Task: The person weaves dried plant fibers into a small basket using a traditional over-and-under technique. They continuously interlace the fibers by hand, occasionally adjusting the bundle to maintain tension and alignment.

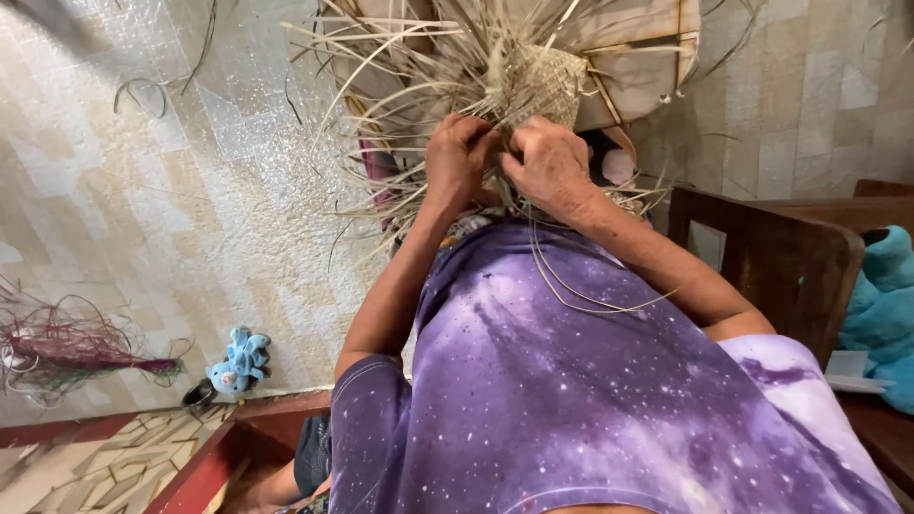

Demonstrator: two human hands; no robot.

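Observation:
A partly woven mat of pale dry straw strips [538,86] lies in front of me, with loose strips [381,57] fanning out from it on all sides. My left hand [457,157] and my right hand [552,167] are close together at the near edge of the weave. Both have their fingers pinched on strips there. A few long strips [590,300] trail down over my purple shirt. The fingertips are hidden among the straw.
A dark wooden chair [771,252] stands to my right, with a teal plush toy [881,305] beside it. On the pale tiled floor [143,219] to the left lie a bundle of magenta strips [67,347] and a small blue plush toy [238,360]. A red step edge [205,466] runs at the bottom left.

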